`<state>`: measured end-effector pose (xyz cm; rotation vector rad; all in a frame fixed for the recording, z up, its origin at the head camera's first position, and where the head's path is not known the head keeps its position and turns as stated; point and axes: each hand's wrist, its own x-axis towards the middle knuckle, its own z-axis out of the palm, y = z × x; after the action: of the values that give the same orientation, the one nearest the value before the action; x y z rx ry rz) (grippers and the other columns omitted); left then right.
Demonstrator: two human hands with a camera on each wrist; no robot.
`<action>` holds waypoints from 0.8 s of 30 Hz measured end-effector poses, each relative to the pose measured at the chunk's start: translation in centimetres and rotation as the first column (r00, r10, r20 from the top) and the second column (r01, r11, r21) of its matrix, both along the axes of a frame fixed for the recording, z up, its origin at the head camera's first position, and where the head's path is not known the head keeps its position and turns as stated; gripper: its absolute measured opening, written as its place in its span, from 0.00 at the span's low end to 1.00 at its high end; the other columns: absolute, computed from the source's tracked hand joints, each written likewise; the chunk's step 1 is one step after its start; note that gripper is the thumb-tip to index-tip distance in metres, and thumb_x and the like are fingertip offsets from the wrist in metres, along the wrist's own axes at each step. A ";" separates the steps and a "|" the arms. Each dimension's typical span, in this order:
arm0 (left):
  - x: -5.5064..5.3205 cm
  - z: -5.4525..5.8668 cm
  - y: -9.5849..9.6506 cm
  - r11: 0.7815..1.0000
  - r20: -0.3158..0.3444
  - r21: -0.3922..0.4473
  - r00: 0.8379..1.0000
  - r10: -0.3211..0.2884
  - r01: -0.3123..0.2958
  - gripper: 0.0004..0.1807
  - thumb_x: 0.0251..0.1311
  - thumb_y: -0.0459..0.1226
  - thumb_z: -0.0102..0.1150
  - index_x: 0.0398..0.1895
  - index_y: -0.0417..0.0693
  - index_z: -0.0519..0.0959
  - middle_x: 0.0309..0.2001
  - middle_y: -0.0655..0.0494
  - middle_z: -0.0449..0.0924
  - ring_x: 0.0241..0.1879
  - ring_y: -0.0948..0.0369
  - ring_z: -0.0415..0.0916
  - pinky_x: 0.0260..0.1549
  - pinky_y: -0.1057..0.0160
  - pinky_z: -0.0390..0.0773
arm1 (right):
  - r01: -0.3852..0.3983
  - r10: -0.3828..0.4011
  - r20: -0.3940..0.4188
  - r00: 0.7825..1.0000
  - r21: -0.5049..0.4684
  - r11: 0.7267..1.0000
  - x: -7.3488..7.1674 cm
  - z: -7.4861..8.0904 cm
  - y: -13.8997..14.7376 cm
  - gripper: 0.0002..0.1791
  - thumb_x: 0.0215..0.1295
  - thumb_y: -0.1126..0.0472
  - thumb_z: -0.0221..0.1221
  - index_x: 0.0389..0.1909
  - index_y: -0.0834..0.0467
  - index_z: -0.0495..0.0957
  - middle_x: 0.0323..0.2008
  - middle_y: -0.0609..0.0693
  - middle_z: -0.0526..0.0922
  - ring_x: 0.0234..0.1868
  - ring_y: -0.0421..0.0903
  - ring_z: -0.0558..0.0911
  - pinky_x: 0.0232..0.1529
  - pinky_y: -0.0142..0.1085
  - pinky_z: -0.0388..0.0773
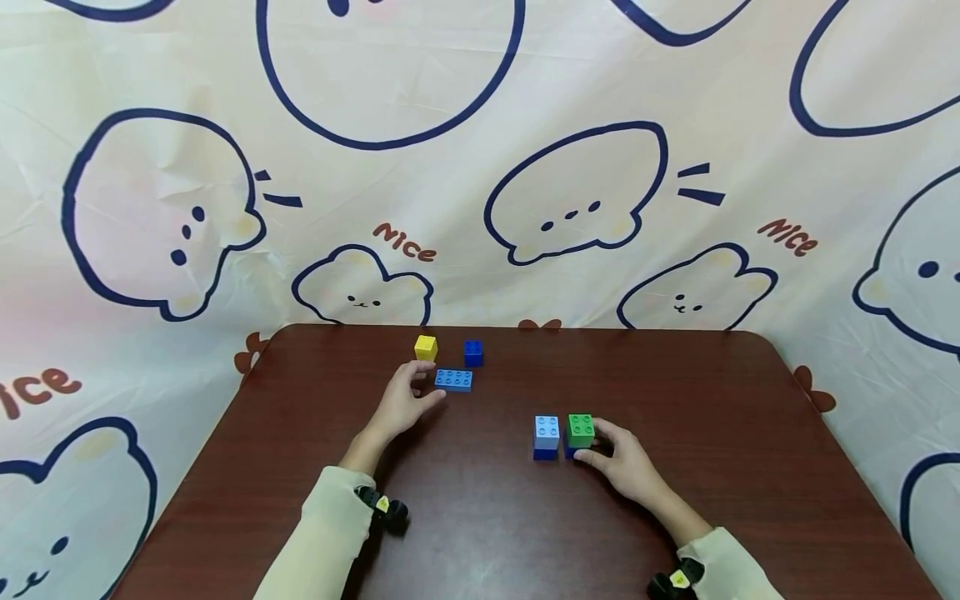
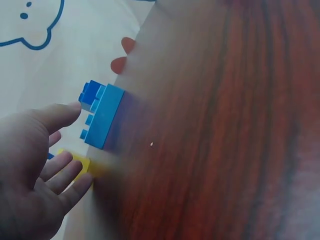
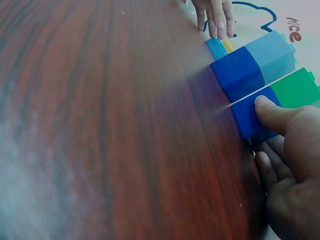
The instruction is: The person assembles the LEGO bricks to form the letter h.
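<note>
At the right, a green brick [image 1: 581, 429] sits on a dark blue brick [image 3: 246, 117]. My right hand [image 1: 622, 462] pinches this stack low, its thumb on the dark blue brick and its other fingers partly hidden behind. Just left of it stands a second stack, a light blue brick [image 1: 546, 432] on a dark blue one [image 1: 545, 455]. My left hand [image 1: 401, 404] is spread beside a long blue brick [image 1: 453, 381], thumb and fingers apart with nothing between them. Its fingertips are close to a yellow brick [image 1: 425, 348].
A small dark blue brick [image 1: 473, 353] stands behind the long blue one, near the far edge of the brown table [image 1: 480, 517]. A cartoon-printed cloth [image 1: 450, 192] hangs behind and beside the table.
</note>
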<state>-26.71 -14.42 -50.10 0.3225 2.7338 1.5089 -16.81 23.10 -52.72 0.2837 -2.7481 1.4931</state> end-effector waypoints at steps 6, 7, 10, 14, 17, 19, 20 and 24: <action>-0.8 -0.1 0.3 1.000 0.031 -0.028 1.000 -0.005 0.006 0.31 0.63 0.34 0.70 0.67 0.37 0.70 0.65 0.38 0.71 0.63 0.43 0.72 0.62 0.44 0.73 | -0.003 0.003 0.000 1.000 -0.010 1.000 0.1 0.0 0.1 0.26 0.60 0.63 0.72 0.60 0.60 0.78 0.47 0.50 0.86 0.50 0.46 0.83 0.49 0.37 0.80; -0.8 -0.1 0.3 0.999 0.035 -0.031 0.999 -0.007 0.008 0.31 0.63 0.34 0.70 0.68 0.37 0.70 0.65 0.38 0.71 0.64 0.43 0.71 0.63 0.44 0.73 | -0.008 0.008 0.002 1.000 -0.012 1.000 0.1 -0.1 0.1 0.26 0.61 0.63 0.72 0.60 0.60 0.78 0.48 0.50 0.86 0.50 0.46 0.83 0.49 0.37 0.80; -0.9 -0.4 0.4 0.999 0.045 -0.051 0.999 -0.007 0.009 0.33 0.64 0.34 0.69 0.70 0.37 0.69 0.66 0.37 0.70 0.64 0.43 0.71 0.64 0.43 0.71 | -0.014 0.014 0.012 1.000 -0.022 1.000 0.1 -0.2 0.1 0.27 0.60 0.62 0.72 0.60 0.60 0.78 0.48 0.49 0.86 0.51 0.47 0.83 0.50 0.37 0.80; -1.1 -0.8 0.4 0.998 0.041 -0.056 0.999 -0.009 0.012 0.32 0.64 0.34 0.69 0.70 0.38 0.70 0.65 0.36 0.70 0.63 0.43 0.71 0.65 0.43 0.70 | -0.014 0.014 0.009 1.000 -0.022 1.000 0.2 -0.2 0.0 0.26 0.60 0.63 0.72 0.60 0.60 0.78 0.48 0.49 0.86 0.50 0.47 0.83 0.49 0.36 0.80; -1.4 -1.1 0.5 0.999 0.032 -0.052 0.999 -0.004 0.005 0.31 0.63 0.33 0.69 0.69 0.38 0.72 0.64 0.37 0.71 0.62 0.43 0.71 0.65 0.44 0.70 | -0.013 0.013 0.004 1.000 -0.015 1.000 0.1 -0.2 0.0 0.26 0.61 0.62 0.72 0.60 0.59 0.78 0.48 0.49 0.86 0.50 0.47 0.83 0.49 0.37 0.80; -1.5 -1.3 0.5 0.998 0.020 -0.055 1.000 0.002 0.000 0.29 0.63 0.32 0.69 0.67 0.38 0.74 0.62 0.37 0.71 0.61 0.43 0.71 0.64 0.44 0.70 | -0.012 0.012 0.004 1.000 -0.012 1.000 0.1 -0.2 0.0 0.26 0.61 0.62 0.71 0.60 0.59 0.78 0.48 0.49 0.86 0.50 0.47 0.83 0.49 0.37 0.80; -1.5 -1.4 0.5 0.998 0.013 -0.061 1.000 0.004 -0.003 0.29 0.63 0.32 0.69 0.67 0.38 0.74 0.61 0.37 0.72 0.60 0.44 0.71 0.64 0.44 0.71 | -0.012 0.012 0.004 1.000 -0.012 1.000 0.1 -0.2 0.0 0.26 0.61 0.62 0.71 0.60 0.59 0.78 0.48 0.49 0.86 0.51 0.47 0.83 0.49 0.37 0.80; -1.6 -1.6 0.7 0.997 -0.011 -0.077 1.000 0.009 -0.010 0.26 0.62 0.31 0.70 0.63 0.36 0.77 0.58 0.37 0.73 0.57 0.44 0.71 0.62 0.44 0.71 | -0.011 0.011 0.008 1.000 -0.014 1.000 0.1 -0.2 0.0 0.26 0.61 0.62 0.72 0.60 0.59 0.78 0.48 0.49 0.86 0.51 0.47 0.83 0.50 0.37 0.80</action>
<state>-28.29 -13.72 -51.66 0.3176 2.7972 1.4031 -16.70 23.07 -52.95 0.2934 -2.7456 1.5184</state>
